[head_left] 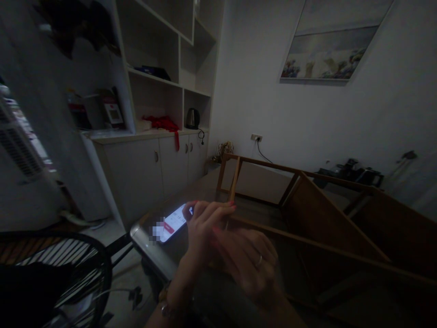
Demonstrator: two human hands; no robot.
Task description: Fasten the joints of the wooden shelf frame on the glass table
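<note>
My left hand [205, 225] rises from the bottom centre, with a bracelet at the wrist. Its fingers, nails painted red, are curled round the right end of a phone [170, 226] whose screen is lit. The phone hovers just above the near-left corner of a dark glass table [150, 249]. Just right of and below the left hand is my right hand [251, 259], slightly blurred, with a ring on one finger. Its fingers stretch loosely towards the left hand and hold nothing that I can see.
A wooden furniture frame [307, 207] lies on its side across the table behind my hands. A black wire fan guard [68, 269] fills the lower left. White cabinets [153, 168] with shelves, a kettle [193, 118] and a red cloth [164, 123] line the left wall.
</note>
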